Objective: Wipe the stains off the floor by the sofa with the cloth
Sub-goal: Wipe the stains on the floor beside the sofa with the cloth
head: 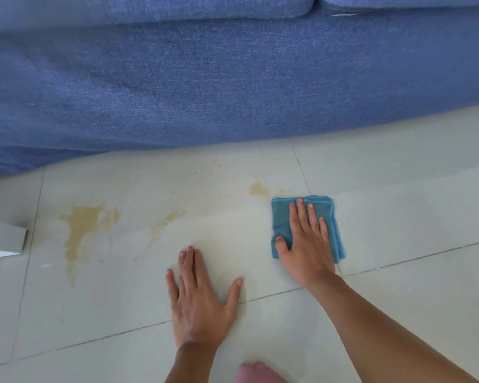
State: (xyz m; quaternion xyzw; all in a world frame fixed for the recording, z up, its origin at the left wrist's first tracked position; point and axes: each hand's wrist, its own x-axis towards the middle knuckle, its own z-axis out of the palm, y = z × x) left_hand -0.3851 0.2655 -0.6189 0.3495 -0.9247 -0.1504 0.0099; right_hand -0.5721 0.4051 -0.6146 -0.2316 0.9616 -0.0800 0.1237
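A folded teal cloth [281, 217] lies flat on the pale tiled floor [398, 217]. My right hand [307, 244] presses down on it, palm flat and fingers spread. Just beyond the cloth's far-left corner is a small yellowish stain [257, 189]. A large yellowish stain [80, 230] spreads over the tile at the left, and a fainter smear [168, 219] lies between them. My left hand [199, 299] rests flat on the bare floor with its fingers apart, holding nothing.
The blue fabric sofa [205, 78] fills the upper half, its base meeting the floor just beyond the stains. A grey box-like object [3, 239] juts in at the left edge. A blurred pinkish shape [257, 374] shows at the bottom edge.
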